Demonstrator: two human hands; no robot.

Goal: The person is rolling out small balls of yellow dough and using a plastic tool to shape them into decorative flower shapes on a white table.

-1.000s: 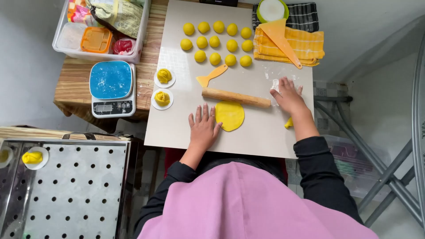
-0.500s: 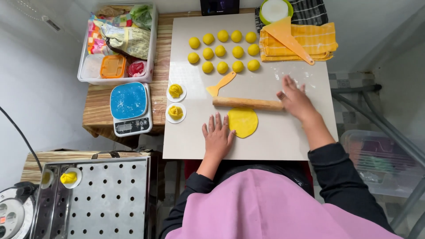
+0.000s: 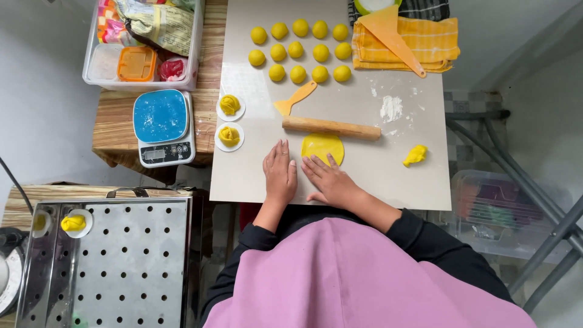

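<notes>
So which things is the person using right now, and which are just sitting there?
In use: left hand flat on the white board; right hand touching the flat yellow dough disc; rolling pin beside it.

Just lying about: blue scale, plastic bin, yellow cloth, perforated metal tray.

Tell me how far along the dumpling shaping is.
Done: two folded pieces sit on small discs beside the scale, and one sits on the steamer tray. In hand: the right hand touches a flattened yellow disc below the rolling pin; the left hand rests flat. Left: eleven dough balls.
</notes>
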